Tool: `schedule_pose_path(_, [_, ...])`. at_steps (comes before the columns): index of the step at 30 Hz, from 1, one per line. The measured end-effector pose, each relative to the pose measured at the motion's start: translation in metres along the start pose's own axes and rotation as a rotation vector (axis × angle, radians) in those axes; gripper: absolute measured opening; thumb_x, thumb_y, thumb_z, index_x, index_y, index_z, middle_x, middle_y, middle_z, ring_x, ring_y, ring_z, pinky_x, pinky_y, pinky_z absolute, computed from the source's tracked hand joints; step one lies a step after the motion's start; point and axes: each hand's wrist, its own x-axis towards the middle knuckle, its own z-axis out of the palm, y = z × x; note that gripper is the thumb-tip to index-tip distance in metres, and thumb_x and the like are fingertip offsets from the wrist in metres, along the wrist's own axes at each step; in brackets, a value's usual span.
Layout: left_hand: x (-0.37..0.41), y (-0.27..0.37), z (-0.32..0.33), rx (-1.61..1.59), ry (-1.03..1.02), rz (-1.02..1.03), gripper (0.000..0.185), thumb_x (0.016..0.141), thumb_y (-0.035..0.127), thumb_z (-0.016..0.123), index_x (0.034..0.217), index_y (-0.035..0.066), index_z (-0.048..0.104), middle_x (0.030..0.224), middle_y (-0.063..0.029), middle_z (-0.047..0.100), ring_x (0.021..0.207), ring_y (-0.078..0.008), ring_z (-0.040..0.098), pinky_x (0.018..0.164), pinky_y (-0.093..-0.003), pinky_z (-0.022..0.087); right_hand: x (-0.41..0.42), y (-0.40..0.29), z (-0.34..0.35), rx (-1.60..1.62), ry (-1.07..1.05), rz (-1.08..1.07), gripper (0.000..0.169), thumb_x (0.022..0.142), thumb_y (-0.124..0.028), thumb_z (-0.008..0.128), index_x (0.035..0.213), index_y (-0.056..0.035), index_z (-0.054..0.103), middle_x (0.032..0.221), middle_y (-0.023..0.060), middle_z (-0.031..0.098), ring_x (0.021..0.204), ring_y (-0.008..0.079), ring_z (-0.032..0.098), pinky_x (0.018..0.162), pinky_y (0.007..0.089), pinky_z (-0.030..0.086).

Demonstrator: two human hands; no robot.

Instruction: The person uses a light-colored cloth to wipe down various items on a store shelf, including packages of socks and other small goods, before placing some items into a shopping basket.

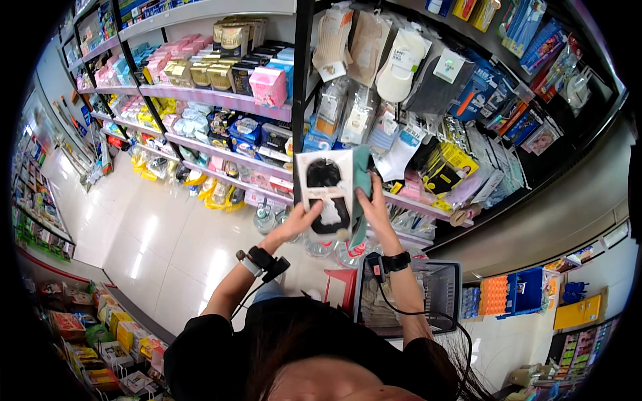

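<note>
My left hand grips the lower left edge of a flat, clear-wrapped package with a white card and black fabric showing in its cutouts. A teal fabric item lies against the package's right side, and my right hand holds it with the thumb in front. Both items are close together before the shelf edge. Behind them hang packaged white socks and a yellow-and-black packet. Higher up are beige ribbed socks and cream low-cut socks.
Below my right forearm stands a grey plastic basket holding packaged goods, beside a red plastic object. Large water bottles stand under the rack. Shelves of packets line the left, with a metal column at right.
</note>
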Motion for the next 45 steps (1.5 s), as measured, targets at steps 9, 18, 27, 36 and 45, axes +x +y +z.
schedule_pose_path(9, [0.018, 0.008, 0.018, -0.238, 0.156, 0.012, 0.038, 0.094, 0.028, 0.043, 0.116, -0.002, 0.050, 0.104, -0.0046, 0.058, 0.095, -0.0099, 0.050, 0.082, -0.0241, 0.041, 0.023, -0.018, 0.017, 0.381, -0.148, 0.205, 0.052, 0.094, -0.023, 0.043, 0.137, -0.0058, 0.021, 0.138, 0.0105, 0.027, 0.127, 0.0202, 0.025, 0.103, 0.0291, 0.022])
schedule_pose_path(18, [0.046, 0.048, -0.010, 0.016, 0.061, 0.038, 0.041, 0.096, 0.029, 0.038, 0.122, -0.002, 0.044, 0.111, -0.0076, 0.056, 0.099, -0.0120, 0.050, 0.086, -0.0259, 0.040, 0.087, -0.071, 0.019, 0.205, -0.108, -0.015, 0.032, 0.079, -0.007, 0.064, 0.107, -0.0010, 0.049, 0.092, 0.0024, 0.057, 0.081, 0.0072, 0.052, 0.069, 0.0215, 0.043])
schedule_pose_path(27, [0.083, 0.051, -0.039, -0.704, 0.007, -0.148, 0.051, 0.093, 0.043, 0.034, 0.127, 0.006, 0.040, 0.118, -0.0085, 0.053, 0.102, -0.0191, 0.056, 0.086, -0.0318, 0.046, 0.107, -0.083, 0.038, 0.649, -0.181, 0.034, 0.037, 0.086, -0.005, 0.054, 0.119, -0.0033, 0.037, 0.113, 0.0062, 0.048, 0.102, 0.0102, 0.045, 0.089, 0.0244, 0.036])
schedule_pose_path(36, [0.089, 0.037, -0.059, -0.683, 0.078, -0.076, 0.047, 0.084, 0.015, 0.060, 0.123, 0.006, 0.036, 0.116, -0.0082, 0.051, 0.104, -0.0184, 0.052, 0.088, -0.0332, 0.044, 0.164, -0.102, 0.008, 0.419, 0.110, -0.087, 0.029, 0.080, 0.002, 0.057, 0.106, -0.0036, 0.048, 0.095, 0.0036, 0.059, 0.084, 0.0098, 0.055, 0.076, 0.0233, 0.044])
schedule_pose_path(45, [0.086, 0.058, -0.061, -0.502, 0.090, -0.027, 0.051, 0.083, 0.017, 0.063, 0.124, 0.003, 0.035, 0.117, -0.0100, 0.050, 0.106, -0.0183, 0.049, 0.090, -0.0316, 0.041, 0.276, -0.105, -0.034, -0.387, 0.554, -0.294, 0.033, 0.080, -0.006, 0.056, 0.110, -0.0019, 0.045, 0.098, 0.0226, 0.059, 0.094, 0.0388, 0.056, 0.080, 0.0404, 0.042])
